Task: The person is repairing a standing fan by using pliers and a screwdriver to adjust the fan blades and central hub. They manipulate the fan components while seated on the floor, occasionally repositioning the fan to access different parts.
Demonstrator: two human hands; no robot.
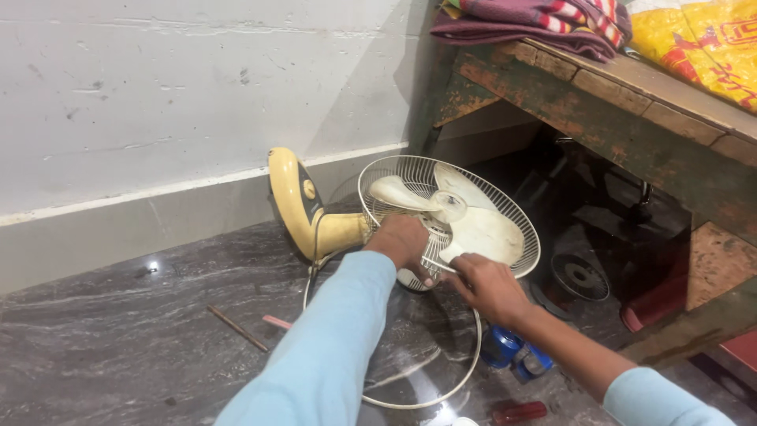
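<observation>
Item: table fan [410, 221], lying on a dark, glossy, veined stone floor [118, 331], just right of centre.

Materials and shapes: yellow moulded plastic base [293, 201], curved, with a round knob, at 9 o'clock from the fan head. White wire rear guard [473, 213], dish-shaped with fine radial ribs. Pale, translucent plastic blades [481, 229] with a clear hub cap. A loose white wire ring [465, 371] lies flat on the floor at 6 o'clock from the guard.

Edges and room: a white painted wall with a grey skirting runs behind the fan. A worn wooden bench [599, 102], with folded cloth on top, overhangs at 2 o'clock. Open floor spreads toward 8 o'clock, holding only a thin rod [236, 327]. A blue object [512, 351] and a red handle [520, 412] lie at 5 o'clock.

Hands: left hand [402, 241], fingers curled around the motor housing behind the guard. Right hand [489, 288], at 5 o'clock from the hub, fingers closed on the guard's lower rim, just below the blades. Both sleeves are light blue.
</observation>
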